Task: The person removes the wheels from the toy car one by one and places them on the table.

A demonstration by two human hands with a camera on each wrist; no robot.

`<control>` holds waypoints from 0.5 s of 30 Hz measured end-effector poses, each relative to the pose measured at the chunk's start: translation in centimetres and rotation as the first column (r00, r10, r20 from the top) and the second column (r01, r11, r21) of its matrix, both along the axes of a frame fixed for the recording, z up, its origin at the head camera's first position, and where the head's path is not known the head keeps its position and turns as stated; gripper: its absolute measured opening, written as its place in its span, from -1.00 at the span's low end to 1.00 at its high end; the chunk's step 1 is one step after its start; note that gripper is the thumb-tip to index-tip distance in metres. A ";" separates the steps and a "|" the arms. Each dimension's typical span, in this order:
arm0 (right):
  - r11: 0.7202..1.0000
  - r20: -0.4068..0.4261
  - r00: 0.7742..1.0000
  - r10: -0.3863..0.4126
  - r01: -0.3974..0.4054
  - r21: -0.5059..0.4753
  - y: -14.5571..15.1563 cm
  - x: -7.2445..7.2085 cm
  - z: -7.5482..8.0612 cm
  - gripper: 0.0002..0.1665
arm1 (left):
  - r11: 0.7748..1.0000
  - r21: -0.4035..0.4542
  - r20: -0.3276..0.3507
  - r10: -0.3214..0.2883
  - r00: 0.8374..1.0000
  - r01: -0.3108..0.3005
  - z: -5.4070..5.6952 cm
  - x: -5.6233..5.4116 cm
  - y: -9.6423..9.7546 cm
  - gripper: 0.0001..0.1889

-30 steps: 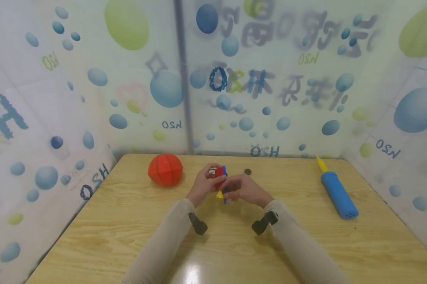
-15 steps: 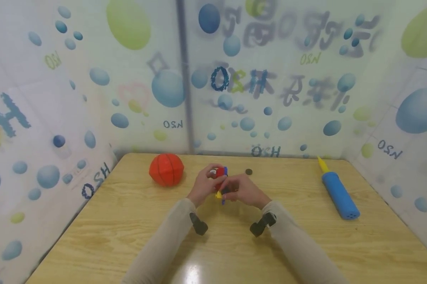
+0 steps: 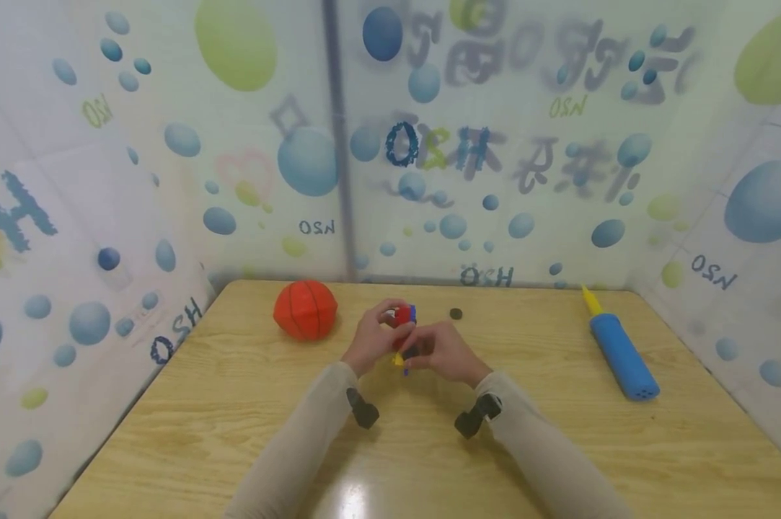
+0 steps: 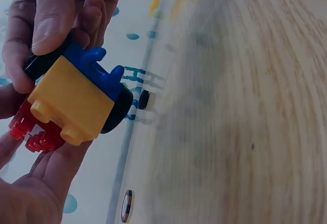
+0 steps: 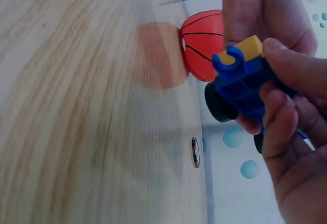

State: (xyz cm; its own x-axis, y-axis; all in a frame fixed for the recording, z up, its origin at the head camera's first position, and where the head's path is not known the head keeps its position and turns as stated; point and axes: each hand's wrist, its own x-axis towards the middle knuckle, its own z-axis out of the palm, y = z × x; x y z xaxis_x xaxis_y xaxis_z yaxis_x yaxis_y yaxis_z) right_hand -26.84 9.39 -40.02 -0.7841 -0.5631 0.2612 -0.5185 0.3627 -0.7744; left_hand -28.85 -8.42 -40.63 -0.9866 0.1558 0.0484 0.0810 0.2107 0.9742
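Observation:
Both hands hold a toy block vehicle (image 4: 71, 101) above the table in the middle of the head view. It has a blue base (image 5: 242, 86) with a hook-like end, a yellow block (image 4: 74, 99), a red part (image 4: 43, 137) and black wheels (image 5: 220, 101). My left hand (image 3: 372, 335) grips the vehicle around its red part. From the other side, my right hand (image 3: 445, 353) pinches it, with thumb and fingers at a black wheel and the blue base. Fingers hide part of the vehicle in every view.
A red ball (image 3: 306, 310) with black lines sits at the table's back left. At right lies a blue hand pump (image 3: 624, 357) with a yellow nozzle. A small black round piece (image 3: 456, 313) and a pale-faced, dark-rimmed disc (image 4: 126, 206) rest on the table (image 3: 234, 432) beyond the hands.
The right hand has shifted slightly left and down, and the vehicle's near end has tilted a little left. The left hand keeps its grip with little movement.

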 end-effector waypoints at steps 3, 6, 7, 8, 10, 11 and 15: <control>1.000 -0.069 0.998 -0.004 0.004 0.006 0.0 0.1 -0.1 -0.79 | 1.000 -0.019 -0.015 -0.003 1.000 0.003 0.3 -0.1 0.0 -0.62; 1.000 -0.170 0.985 0.000 0.003 0.017 0.1 0.3 0.3 -0.82 | 0.999 -0.052 -0.054 0.006 0.999 -0.009 0.5 -0.3 -0.3 -0.63; 1.000 -0.200 0.980 0.003 0.002 0.024 0.2 0.3 0.5 -0.82 | 0.998 -0.060 -0.061 0.011 0.998 -0.015 0.5 -0.4 -0.4 -0.63; 1.000 -0.210 0.978 0.008 -0.003 0.027 0.4 0.4 0.9 -0.82 | 0.997 -0.069 -0.063 0.012 0.998 -0.017 0.5 -0.4 -0.6 -0.64; 1.000 -0.208 0.978 0.006 -0.001 0.024 0.8 0.3 1.5 -0.81 | 0.996 -0.089 -0.074 0.014 0.997 -0.021 0.8 -0.3 -1.0 -0.64; 1.000 -0.198 0.980 -0.003 0.008 0.024 1.0 0.2 1.9 -0.79 | 0.996 -0.088 -0.072 0.012 0.997 -0.018 0.9 -0.3 -1.2 -0.63; 0.998 -0.106 0.993 -0.059 0.061 0.021 2.3 -0.4 2.4 -0.69 | 0.996 -0.090 -0.081 -0.023 0.996 0.016 1.5 0.0 -1.7 -0.61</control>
State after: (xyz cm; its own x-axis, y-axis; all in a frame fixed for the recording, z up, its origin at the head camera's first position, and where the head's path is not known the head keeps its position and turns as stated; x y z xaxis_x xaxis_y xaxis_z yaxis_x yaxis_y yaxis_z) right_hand -27.27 11.67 -37.59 -0.7857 -0.5230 0.3305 -0.5731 0.4139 -0.7073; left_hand -28.85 -10.11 -39.11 -0.9766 0.1822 0.1142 0.1649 0.2940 0.9415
